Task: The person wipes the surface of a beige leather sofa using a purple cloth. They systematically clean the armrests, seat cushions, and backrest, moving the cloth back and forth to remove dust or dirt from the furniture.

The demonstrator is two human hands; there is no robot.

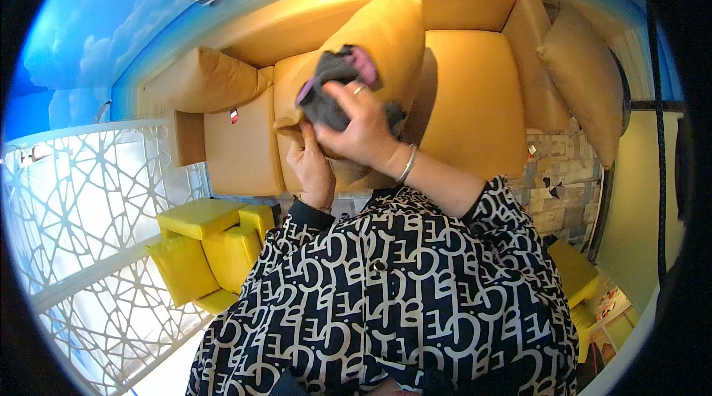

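My right hand (pixel 364 126) holds a bunched dark grey cloth (pixel 336 68) with pink-purple patches, pressed against a yellow-tan sofa cushion (pixel 392 26). The cloth is blurred, and part of it is hidden under my fingers. At the cushion's lower left corner, my left hand (pixel 312 165) pinches the cover between thumb and fingers. The cushion stands tilted on the tan sofa (pixel 473 101), its top near the backrest.
Another cushion (pixel 208 79) leans at the sofa's left end, and one more (pixel 584 73) at the right. Yellow armchairs (pixel 214 251) stand lower left beside a white lattice screen (pixel 100 184). Small scraps (pixel 550 187) lie on the wood-patterned floor (pixel 578 201).
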